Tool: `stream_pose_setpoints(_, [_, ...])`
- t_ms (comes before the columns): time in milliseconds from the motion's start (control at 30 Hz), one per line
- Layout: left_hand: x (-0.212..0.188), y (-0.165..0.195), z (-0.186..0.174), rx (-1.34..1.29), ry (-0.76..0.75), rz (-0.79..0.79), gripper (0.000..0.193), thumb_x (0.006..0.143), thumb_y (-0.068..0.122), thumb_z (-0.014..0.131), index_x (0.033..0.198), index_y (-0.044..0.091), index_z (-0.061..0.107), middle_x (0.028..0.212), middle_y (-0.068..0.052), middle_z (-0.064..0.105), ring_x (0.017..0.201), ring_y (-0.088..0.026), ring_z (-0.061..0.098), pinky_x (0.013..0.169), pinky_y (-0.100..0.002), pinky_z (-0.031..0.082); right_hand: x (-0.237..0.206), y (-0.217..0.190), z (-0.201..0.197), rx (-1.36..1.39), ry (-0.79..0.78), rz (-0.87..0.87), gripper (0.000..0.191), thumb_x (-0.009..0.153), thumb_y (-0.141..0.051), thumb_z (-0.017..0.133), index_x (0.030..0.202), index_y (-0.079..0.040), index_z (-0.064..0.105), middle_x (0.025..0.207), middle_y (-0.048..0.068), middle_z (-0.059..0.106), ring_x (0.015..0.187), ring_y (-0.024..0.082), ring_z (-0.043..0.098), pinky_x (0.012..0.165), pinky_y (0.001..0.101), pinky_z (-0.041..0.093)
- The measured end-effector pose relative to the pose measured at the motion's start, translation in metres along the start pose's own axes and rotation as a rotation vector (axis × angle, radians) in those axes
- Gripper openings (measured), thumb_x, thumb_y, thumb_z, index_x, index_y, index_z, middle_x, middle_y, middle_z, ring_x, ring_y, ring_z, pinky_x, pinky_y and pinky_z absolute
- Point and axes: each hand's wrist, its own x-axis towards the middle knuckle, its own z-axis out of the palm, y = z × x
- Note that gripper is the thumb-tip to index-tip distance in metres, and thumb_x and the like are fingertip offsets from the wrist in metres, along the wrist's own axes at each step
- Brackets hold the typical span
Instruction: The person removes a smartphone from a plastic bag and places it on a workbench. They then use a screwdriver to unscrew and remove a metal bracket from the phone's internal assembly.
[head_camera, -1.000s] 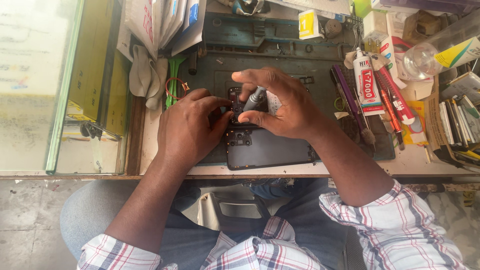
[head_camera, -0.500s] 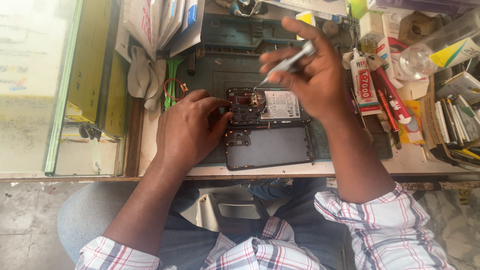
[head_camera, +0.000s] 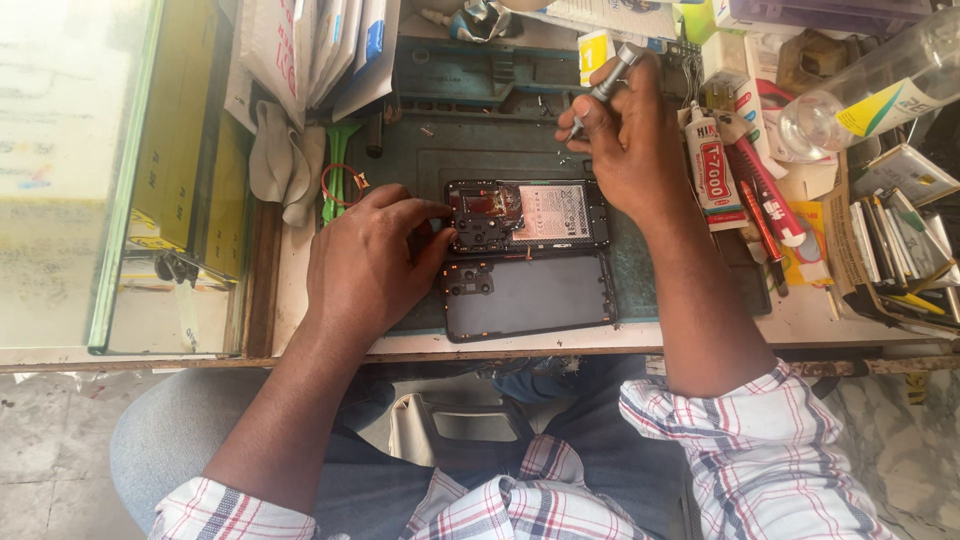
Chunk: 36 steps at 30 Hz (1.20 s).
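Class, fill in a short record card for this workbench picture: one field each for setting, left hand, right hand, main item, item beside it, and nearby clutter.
Setting: dark green work mat on a crowded bench
Left hand: left hand steadies the phone's left end
Right hand: right hand raised over the mat, holding a slim grey metal screwdriver
Main item: opened black phone with exposed circuit board
Item beside it: detached black back cover, just below the phone
Nearby clutter: white glue tube, clear plastic bottle, grey cloth
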Motion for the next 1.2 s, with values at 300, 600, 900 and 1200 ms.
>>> stream_pose_setpoints(300, [0.0, 0.0, 0.0, 0.004, -0.006, -0.007, 0.019, 0.089, 0.029, 0.075, 0.105, 0.019, 0.08, 0.089, -0.002, 0.07, 0.078, -0.022, 0.073, 0.068, -0.041, 0.057, 0.002, -0.006, 0.001, -0.103, 0.023, 0.063, 0.026, 0.118, -0.022, 0.045, 0.128, -0.005, 0.028, 0.098, 0.015, 0.072, 0.086, 0.022, 0.081, 0.071, 0.0329, 0.066])
stream_pose_setpoints(600, [0.0, 0.0, 0.0, -0.035, 0.018, 0.0, 0.017, 0.089, 0.026, 0.075, 0.103, 0.018, 0.081, 0.092, -0.004, 0.07, 0.078, -0.026, 0.072, 0.067, -0.043, 0.056, -0.005, -0.018, 0.006, 0.042, 0.018, -0.257, 0.024, 0.121, -0.012, 0.059, 0.132, -0.007, 0.038, 0.108, 0.018, 0.072, 0.101, 0.026, 0.078, 0.09, 0.0352, 0.07])
stream_pose_setpoints(900, [0.002, -0.004, 0.001, -0.074, 0.033, 0.036, 0.017, 0.087, 0.024, 0.075, 0.1, 0.016, 0.08, 0.091, -0.006, 0.07, 0.081, -0.03, 0.071, 0.069, -0.046, 0.055, -0.028, -0.06, 0.046, 0.347, -0.343, -0.329, 0.055, 0.105, -0.003, 0.072, 0.147, -0.012, 0.038, 0.113, 0.009, 0.07, 0.107, 0.018, 0.075, 0.088, 0.0284, 0.066])
stream_pose_setpoints(1200, [0.002, -0.005, 0.004, -0.039, 0.006, 0.017, 0.014, 0.087, 0.019, 0.074, 0.099, 0.014, 0.079, 0.09, -0.007, 0.068, 0.079, -0.031, 0.07, 0.068, -0.047, 0.055, -0.034, -0.062, 0.054, 0.253, -0.395, -0.36, 0.046, 0.102, -0.001, 0.073, 0.137, -0.008, 0.044, 0.122, 0.013, 0.063, 0.116, 0.023, 0.073, 0.094, 0.034, 0.068])
